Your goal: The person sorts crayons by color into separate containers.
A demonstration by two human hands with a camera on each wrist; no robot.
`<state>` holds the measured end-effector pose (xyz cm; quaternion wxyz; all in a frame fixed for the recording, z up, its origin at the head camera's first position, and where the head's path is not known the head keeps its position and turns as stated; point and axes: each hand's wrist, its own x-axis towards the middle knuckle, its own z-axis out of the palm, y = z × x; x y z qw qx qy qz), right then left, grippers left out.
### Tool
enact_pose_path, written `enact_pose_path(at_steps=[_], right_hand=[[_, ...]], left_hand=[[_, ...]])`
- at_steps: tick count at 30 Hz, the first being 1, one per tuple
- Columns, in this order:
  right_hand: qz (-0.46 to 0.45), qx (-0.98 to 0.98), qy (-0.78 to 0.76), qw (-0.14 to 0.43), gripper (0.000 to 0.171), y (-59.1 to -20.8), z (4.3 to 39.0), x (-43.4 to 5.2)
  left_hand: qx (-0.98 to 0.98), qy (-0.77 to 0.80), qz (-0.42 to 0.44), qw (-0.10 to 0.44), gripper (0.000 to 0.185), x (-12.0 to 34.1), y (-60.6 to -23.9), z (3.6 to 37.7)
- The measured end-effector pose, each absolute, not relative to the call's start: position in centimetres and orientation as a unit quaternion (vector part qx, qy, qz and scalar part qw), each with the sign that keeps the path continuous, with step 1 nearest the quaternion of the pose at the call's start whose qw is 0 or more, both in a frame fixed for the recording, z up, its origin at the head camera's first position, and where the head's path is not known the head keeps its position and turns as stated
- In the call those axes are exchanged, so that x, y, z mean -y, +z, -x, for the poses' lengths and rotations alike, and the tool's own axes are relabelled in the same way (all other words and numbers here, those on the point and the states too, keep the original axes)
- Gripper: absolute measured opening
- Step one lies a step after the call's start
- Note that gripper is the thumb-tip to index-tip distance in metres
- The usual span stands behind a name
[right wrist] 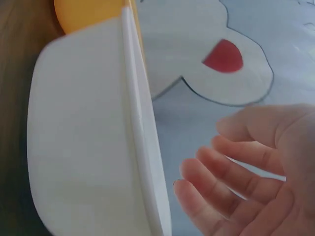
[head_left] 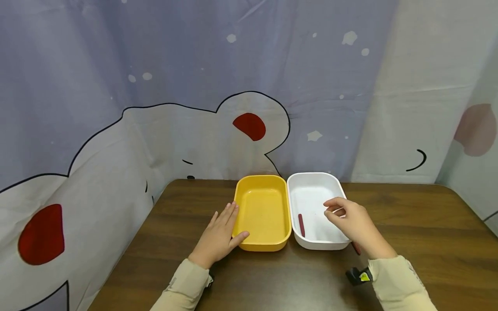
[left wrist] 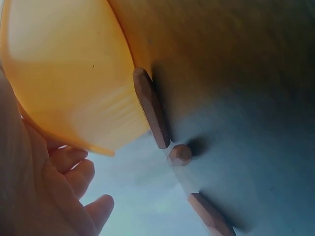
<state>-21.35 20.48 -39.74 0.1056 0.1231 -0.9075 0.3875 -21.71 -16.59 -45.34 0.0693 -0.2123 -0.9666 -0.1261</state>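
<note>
My left hand (head_left: 218, 235) rests on the left side of a yellow plastic tray (head_left: 262, 247), its fingers fairly straight along the rim. Beside that tray, to its right, stands a white tray (head_left: 320, 246) with a dark red stick (head_left: 301, 225) lying in its left half. Over the right side of the white tray is my right hand (head_left: 352, 220), fingers loosely bent, with a gap between thumb and fingertips. The right wrist view shows nothing in this hand (right wrist: 246, 172). Partly covered by my right wrist, another dark red stick (head_left: 355, 248) lies outside the white tray.
Both trays stand on a brown wooden table (head_left: 420, 233). A patterned curtain (head_left: 330, 86) hangs behind it. In the left wrist view, brown faceted pieces (left wrist: 152, 110) appear near the yellow tray; what they are I cannot tell.
</note>
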Motion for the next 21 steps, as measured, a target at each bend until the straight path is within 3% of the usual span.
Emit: enact_pose_path(at_steps=[10,21], right_hand=[[-0.149,0.912,0.332,0.189,0.018,-39.8,19.7,-23.9],[-0.102,0.926,0.313,0.182,0.019,-41.1,19.2,-26.5]], left_hand=[[0.967,-0.119,0.215,0.069,0.086,16.6,-45.2,21.7],[0.966,-0.129,0.215,0.062,0.086,16.6,-45.2,21.5]])
